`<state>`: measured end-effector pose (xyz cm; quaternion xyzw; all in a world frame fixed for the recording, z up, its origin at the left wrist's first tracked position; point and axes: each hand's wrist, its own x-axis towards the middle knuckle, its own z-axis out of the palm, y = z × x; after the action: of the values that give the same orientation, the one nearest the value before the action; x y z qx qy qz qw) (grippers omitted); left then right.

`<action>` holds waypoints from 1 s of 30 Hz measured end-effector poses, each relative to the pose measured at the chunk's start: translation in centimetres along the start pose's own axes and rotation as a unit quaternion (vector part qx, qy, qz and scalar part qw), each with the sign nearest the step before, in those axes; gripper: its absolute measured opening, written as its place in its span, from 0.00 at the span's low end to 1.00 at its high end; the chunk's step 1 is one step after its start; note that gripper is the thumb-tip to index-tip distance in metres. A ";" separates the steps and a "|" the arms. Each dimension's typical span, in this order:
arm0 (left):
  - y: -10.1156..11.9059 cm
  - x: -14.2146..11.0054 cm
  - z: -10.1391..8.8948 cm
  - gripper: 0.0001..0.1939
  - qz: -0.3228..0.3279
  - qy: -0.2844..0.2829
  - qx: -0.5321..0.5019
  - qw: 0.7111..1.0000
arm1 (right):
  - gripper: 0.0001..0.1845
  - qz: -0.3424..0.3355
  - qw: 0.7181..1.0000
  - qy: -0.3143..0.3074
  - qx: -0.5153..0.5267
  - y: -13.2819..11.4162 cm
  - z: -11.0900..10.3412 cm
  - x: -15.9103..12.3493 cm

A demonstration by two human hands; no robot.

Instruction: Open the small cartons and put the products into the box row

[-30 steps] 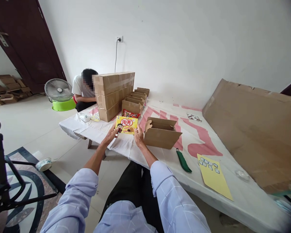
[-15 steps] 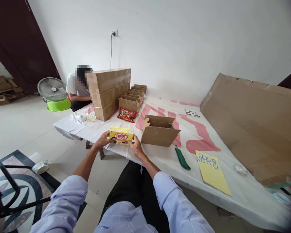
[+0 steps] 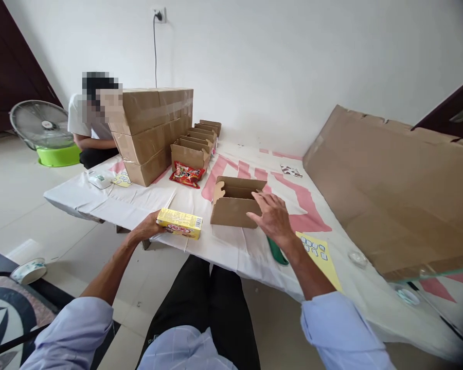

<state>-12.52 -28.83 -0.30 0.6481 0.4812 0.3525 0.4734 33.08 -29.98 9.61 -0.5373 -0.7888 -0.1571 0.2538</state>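
My left hand grips the left end of a yellow snack box, which lies flat near the table's front edge. My right hand is open with fingers spread, resting on the right front corner of a small open cardboard box. A green-handled knife lies partly hidden under my right wrist. A red snack packet lies further back on the white-and-pink table cover.
A stack of taped cartons and a row of open small boxes stand at the back left; a person sits behind them beside a fan. A large cardboard sheet leans at the right. A yellow sticker sheet lies near the knife.
My right hand let go of the yellow box and moved right onto the open cardboard box. My left hand laid the yellow box flat on the table.
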 end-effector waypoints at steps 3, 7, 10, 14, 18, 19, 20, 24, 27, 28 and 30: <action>0.4 0.7 1.6 0.30 0.001 -0.029 0.002 1.000 | 0.28 0.007 0.995 -0.089 -0.048 2.8 -0.7 1.4; 0.8 1.4 3.2 0.30 0.019 -0.075 0.003 0.997 | 0.07 -0.008 0.983 -0.166 -0.079 2.4 -0.4 3.0; 1.0 1.5 3.4 0.32 0.028 -0.095 0.003 0.995 | 0.07 -0.021 0.978 -0.190 -0.088 0.8 0.3 4.0; 1.1 1.5 2.5 0.37 0.023 -0.099 0.006 0.995 | 0.08 -0.041 0.983 -0.166 -0.062 -1.5 1.6 5.3; 1.3 2.2 1.1 0.46 0.021 -0.051 -0.042 0.998 | 0.08 -0.042 0.987 -0.142 -0.068 -3.9 3.0 6.5; 1.5 2.4 0.8 0.46 0.021 -0.033 -0.046 0.998 | 0.08 -0.043 0.987 -0.141 -0.072 -4.5 3.3 6.8; 1.7 2.7 0.5 0.45 0.024 -0.019 -0.045 0.999 | 0.08 -0.044 0.986 -0.141 -0.073 -5.0 3.6 7.0; 3.4 4.4 0.7 0.39 0.051 0.002 -0.035 0.998 | 0.08 -0.049 0.986 -0.146 -0.068 -6.9 4.2 7.9; 4.7 5.9 1.8 0.38 0.062 0.009 -0.007 0.998 | 0.07 -0.052 0.987 -0.143 -0.058 -7.4 4.5 8.1; 5.0 6.4 2.1 0.41 0.057 0.013 0.010 0.998 | 0.07 -0.056 0.988 -0.137 -0.052 -7.3 4.6 8.1; 5.4 7.4 2.7 0.47 0.042 0.022 0.046 0.998 | 0.06 -0.073 0.990 -0.116 -0.028 -6.9 4.7 7.9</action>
<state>-6.38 -22.94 4.06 0.6810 0.4798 0.3636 0.4169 23.26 -24.02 10.42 -0.4997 -0.8455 -0.1333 0.1332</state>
